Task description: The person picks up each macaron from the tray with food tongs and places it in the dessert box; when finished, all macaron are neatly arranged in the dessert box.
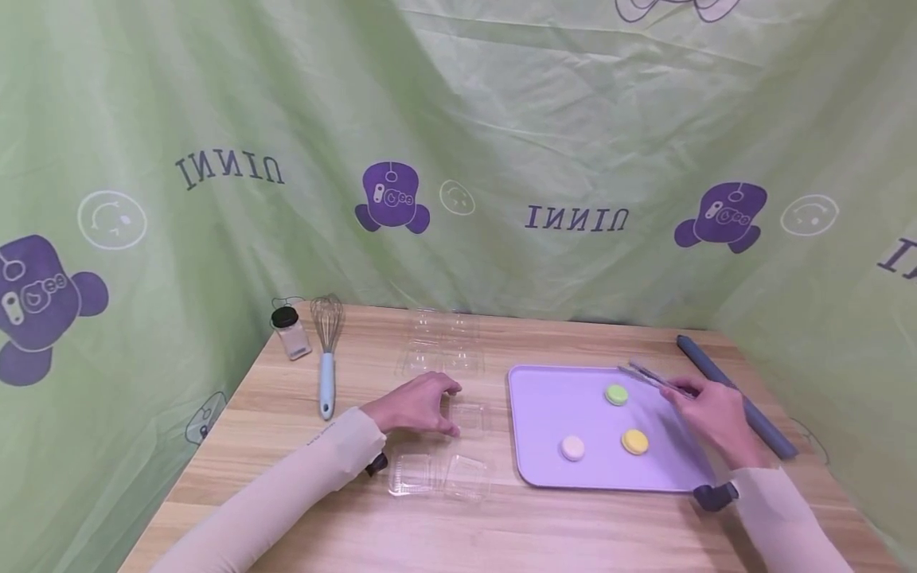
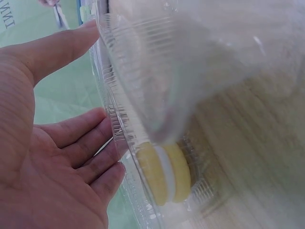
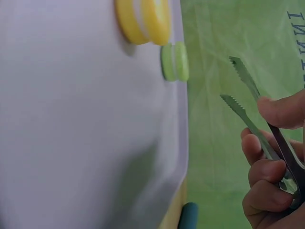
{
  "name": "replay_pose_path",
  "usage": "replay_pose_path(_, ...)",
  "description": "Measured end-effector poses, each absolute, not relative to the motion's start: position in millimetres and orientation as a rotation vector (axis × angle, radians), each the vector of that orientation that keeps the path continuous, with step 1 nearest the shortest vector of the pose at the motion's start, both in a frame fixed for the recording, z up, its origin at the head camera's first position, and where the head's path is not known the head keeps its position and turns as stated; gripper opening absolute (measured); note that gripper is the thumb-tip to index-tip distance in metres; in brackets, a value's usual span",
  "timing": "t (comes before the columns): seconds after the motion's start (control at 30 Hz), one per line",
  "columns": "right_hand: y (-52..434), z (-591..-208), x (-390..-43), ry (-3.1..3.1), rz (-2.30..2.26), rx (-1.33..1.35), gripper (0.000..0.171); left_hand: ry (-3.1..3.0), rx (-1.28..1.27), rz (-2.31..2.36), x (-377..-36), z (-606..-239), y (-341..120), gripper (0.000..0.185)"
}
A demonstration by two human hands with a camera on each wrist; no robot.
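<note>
Right hand (image 1: 716, 414) grips metal tongs (image 1: 655, 378), their toothed tips apart, at 2 o'clock of the lilac tray (image 1: 544, 414) bearing green (image 1: 616, 394), yellow (image 1: 634, 441) and pale (image 1: 573, 448) macarons. Left hand (image 1: 419, 402), fingers loosely spread, touches a clear plastic box (image 1: 469, 418) at the tray's 9 o'clock. The backdrop (image 1: 501, 143) reads "UINNI" upside down.

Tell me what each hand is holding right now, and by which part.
The right hand grips metal tongs by their handle end. The left hand touches a clear plastic container at its edge without gripping it.
</note>
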State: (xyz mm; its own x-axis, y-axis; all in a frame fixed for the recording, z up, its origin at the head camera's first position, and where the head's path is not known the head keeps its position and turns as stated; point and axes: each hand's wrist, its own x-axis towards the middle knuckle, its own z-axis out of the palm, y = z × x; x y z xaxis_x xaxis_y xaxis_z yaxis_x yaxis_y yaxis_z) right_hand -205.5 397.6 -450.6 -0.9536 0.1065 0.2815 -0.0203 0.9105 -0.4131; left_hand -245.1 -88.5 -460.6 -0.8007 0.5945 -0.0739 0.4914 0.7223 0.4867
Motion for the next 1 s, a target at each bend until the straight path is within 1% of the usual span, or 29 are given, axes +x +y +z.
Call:
replay_pose_path(0.3, 394, -460, -197, -2.893, 0.620, -0.096, 0.039, 2.704, 0.852, 0.674, -244, -460, -88, 0.080)
replay_pose_path(0.37, 392, -462, -196, -2.910, 0.613, -0.078, 0.038, 2.707, 0.848, 0.664, -244, -460, -87, 0.080)
replay_pose_path(0.6, 387, -469, -194, -2.915, 0.548, 0.037, 0.023, 2.713, 0.861, 0.666, -244, -460, -85, 0.079)
replay_pose_path(1.0, 382, -477, -197, -2.836, 0.532, 0.118, 0.018, 2.732, 0.862, 0.649, -244, -461, -86, 0.078)
